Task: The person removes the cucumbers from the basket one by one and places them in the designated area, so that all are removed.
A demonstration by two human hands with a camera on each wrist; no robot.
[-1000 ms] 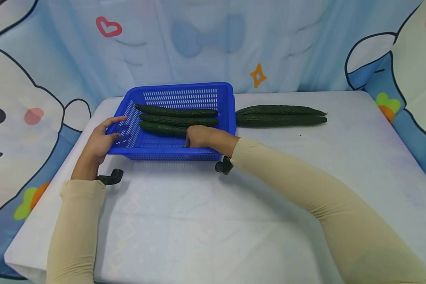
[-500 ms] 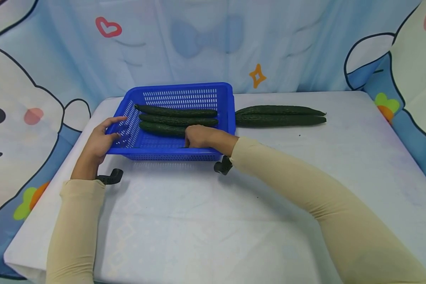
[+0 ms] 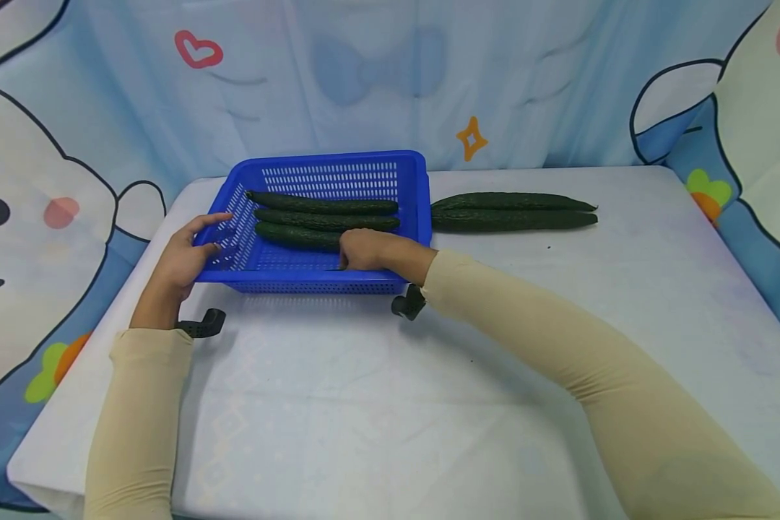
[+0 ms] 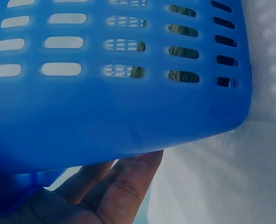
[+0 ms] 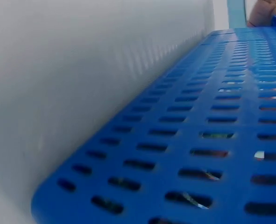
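Note:
A blue plastic basket (image 3: 286, 276) with slotted walls stands at the back of the table. Three dark green cucumbers lie lengthwise in it: a back one (image 3: 325, 206), a middle one (image 3: 328, 219) and a front one (image 3: 292, 236). My left hand (image 3: 180, 256) grips the basket's left rim; in the left wrist view its fingers (image 4: 128, 186) reach under the rim beside the wall (image 4: 105, 112). Inside the basket, my right hand (image 3: 364, 249) holds the front cucumber near its right end, fingertips hidden. The right wrist view shows mostly the slotted front wall (image 5: 175, 140).
Two more cucumbers, a rear one (image 3: 513, 201) and a nearer one (image 3: 513, 221), lie side by side on the white tablecloth (image 3: 338, 419), right of the basket. A printed curtain (image 3: 377, 79) hangs behind the table.

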